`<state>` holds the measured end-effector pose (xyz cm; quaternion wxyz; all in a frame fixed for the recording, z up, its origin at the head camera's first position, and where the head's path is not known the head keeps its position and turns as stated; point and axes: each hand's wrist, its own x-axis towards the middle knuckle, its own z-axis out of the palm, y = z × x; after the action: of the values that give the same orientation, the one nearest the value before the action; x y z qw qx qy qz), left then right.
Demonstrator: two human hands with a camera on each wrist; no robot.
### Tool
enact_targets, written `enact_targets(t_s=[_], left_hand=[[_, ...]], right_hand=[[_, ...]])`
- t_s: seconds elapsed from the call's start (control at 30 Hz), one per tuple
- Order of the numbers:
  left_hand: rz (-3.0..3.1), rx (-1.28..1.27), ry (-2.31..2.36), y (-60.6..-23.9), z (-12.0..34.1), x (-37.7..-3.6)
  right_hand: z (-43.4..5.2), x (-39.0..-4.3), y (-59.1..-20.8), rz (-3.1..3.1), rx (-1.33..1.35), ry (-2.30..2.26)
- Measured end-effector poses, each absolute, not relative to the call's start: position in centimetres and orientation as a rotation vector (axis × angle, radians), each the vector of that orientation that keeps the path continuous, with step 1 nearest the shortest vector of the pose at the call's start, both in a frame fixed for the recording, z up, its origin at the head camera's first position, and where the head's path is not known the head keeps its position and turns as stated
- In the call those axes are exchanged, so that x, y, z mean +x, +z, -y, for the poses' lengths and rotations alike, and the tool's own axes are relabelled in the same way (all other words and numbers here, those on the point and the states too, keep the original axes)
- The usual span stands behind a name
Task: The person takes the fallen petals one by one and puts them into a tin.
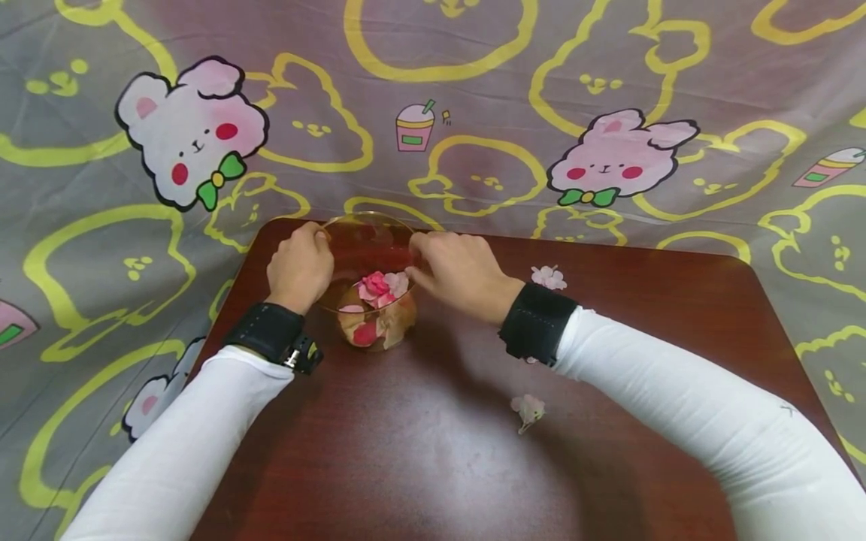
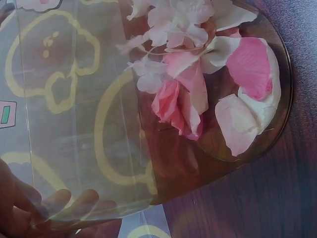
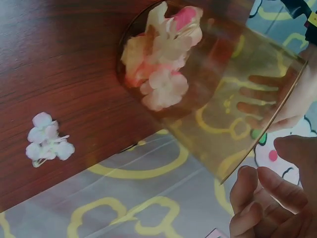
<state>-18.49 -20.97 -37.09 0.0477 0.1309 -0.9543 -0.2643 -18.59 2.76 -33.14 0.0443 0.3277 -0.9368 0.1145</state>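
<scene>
An amber see-through vase (image 1: pixel 372 248) stands near the table's back left, its round mouth at the top. Pink and white artificial petals and blossoms (image 2: pixel 183 94) lie in its bottom. At the left of the rim my left hand (image 1: pixel 300 267) grips the vase, its fingers (image 3: pixel 257 94) showing through the wall in the right wrist view. My right hand (image 1: pixel 460 270) is at the rim's right side. In the right wrist view its fingers (image 3: pixel 247 183) are loosely curled right by the rim, thumb apart, with nothing seen between them.
A pale blossom (image 1: pixel 549 277) lies on the brown table (image 1: pixel 649 323) behind my right wrist, and another blossom (image 1: pixel 528 411) lies nearer the front. Part of a small petal shows under the right wristband (image 1: pixel 537 323). A patterned cloth (image 1: pixel 487 90) hangs close behind the table.
</scene>
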Motion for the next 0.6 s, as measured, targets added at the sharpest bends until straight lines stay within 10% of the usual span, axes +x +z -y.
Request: enact_targets(t_s=[0.6], left_hand=[[2.904,0.4,-0.803,-37.1,20.9,-18.5]], right_hand=[[-10.9,-23.7,-35.7,3.07,0.621,0.385]])
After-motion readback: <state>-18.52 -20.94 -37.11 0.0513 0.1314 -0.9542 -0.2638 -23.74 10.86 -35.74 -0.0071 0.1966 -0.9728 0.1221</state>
